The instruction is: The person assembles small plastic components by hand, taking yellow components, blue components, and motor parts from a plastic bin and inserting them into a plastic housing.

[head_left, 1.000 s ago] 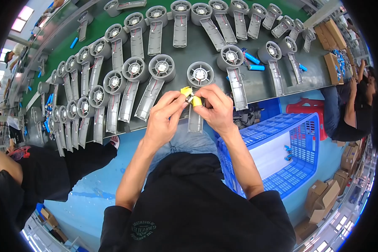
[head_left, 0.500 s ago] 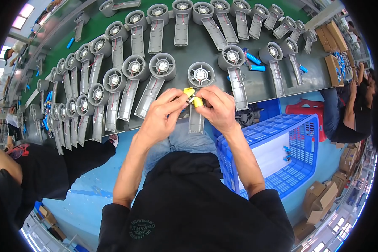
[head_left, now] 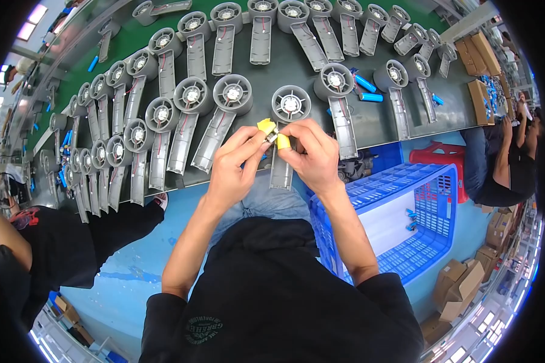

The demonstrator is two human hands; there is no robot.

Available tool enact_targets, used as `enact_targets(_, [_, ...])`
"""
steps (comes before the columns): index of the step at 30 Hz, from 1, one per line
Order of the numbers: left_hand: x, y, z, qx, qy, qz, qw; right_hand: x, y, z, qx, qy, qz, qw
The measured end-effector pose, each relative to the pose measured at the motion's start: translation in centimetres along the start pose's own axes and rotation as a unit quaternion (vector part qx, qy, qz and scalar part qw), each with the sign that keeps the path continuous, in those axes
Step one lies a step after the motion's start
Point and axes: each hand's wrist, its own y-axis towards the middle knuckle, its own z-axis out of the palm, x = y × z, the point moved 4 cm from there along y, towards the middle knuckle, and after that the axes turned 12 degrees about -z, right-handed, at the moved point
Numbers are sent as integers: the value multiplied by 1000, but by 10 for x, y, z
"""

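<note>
Dozens of matching gray fan bodies (head_left: pixel 224 51), red wires exposed in their open handles, stand in ranks along a workbench (head_left: pixel 278 75) on what looks like a factory assembly floor. Loose blue cylinders (head_left: pixel 371 97) lie among them (more fill an open carton (head_left: pixel 481 103) at the bench's right end). A blue plastic crate (head_left: pixel 375 190) and a red stool (head_left: pixel 439 156) stand below the bench on a painted light-blue floor (head_left: pixel 127 296). Cardboard boxes (head_left: pixel 499 230) are stacked at right, and people in dark clothes are stationed at left (head_left: pixel 60 254) and right (head_left: pixel 508 175).
</note>
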Motion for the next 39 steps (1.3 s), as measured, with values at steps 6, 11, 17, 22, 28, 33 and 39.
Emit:
enact_targets(6, [1, 0, 3, -2, 2, 12, 1000, 1, -2, 0, 2, -11, 18, 1000])
enact_targets(11, [1, 4, -2, 41, 12, 3, 999, -3, -5, 1, 2, 13, -17, 1000])
enact_targets(17, [0, 6, -5, 80, 18, 10, 997, -4, -4, 1, 3, 16, -42, 999])
enact_targets(22, [0, 8, -6, 100, -2, 23, 995, -6, -6, 0, 11, 20, -50, 998])
enact_targets(28, [0, 7, -6, 119, -20, -5, 993, -6, -5, -2, 17, 23, -58, 998])
enact_targets(33, [0, 7, -8, 118, -5, 21, 993, -6, -1, -4, 35, 23, -65, 997])
enact_targets(39, [0, 3, -5, 101, 6, 11, 995, -2, -3, -6, 55, 6, -26, 998])
